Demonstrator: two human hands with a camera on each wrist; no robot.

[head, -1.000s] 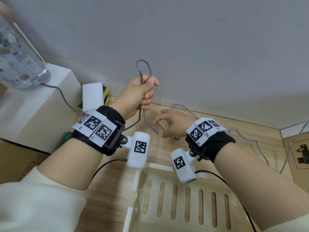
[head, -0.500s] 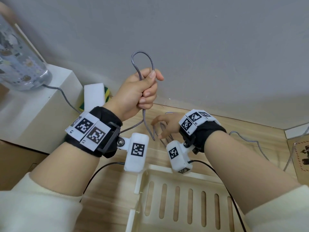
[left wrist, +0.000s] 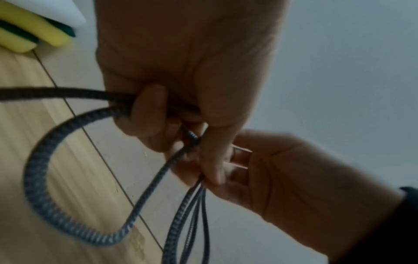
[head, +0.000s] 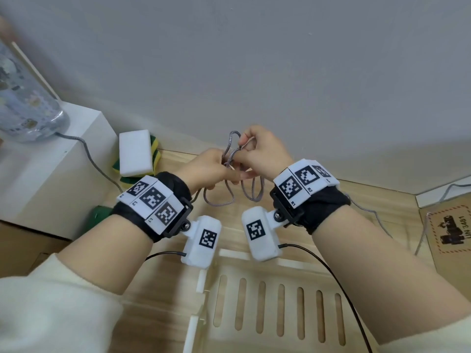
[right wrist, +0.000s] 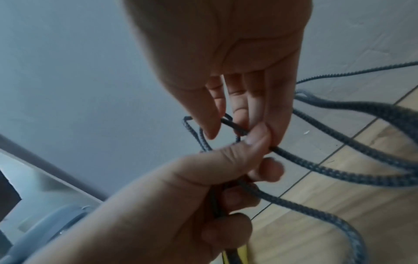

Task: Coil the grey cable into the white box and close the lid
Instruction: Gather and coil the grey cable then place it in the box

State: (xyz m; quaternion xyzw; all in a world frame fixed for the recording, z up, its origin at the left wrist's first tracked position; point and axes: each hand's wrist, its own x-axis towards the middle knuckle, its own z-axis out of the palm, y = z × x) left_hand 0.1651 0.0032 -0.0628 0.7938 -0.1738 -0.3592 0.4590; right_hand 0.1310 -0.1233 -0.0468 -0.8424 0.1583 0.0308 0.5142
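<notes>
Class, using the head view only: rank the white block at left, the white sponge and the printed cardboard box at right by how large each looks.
1. white block, plainly largest.
2 and 3. white sponge and printed cardboard box: unsure, since the frame's edge crops the box, so its full size is hidden.

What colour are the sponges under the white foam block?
Yellow with green scouring layers; the sponges show best in the left wrist view.

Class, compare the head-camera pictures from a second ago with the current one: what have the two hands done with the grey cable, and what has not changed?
The right hand rose from near the floor to meet the left hand and now pinches the grey cable beside it. The left hand dropped slightly, and more loops now hang below it. Unchanged: the left hand grips the gathered loops, the white box sits below, and the sponges stay by the wall.
</notes>
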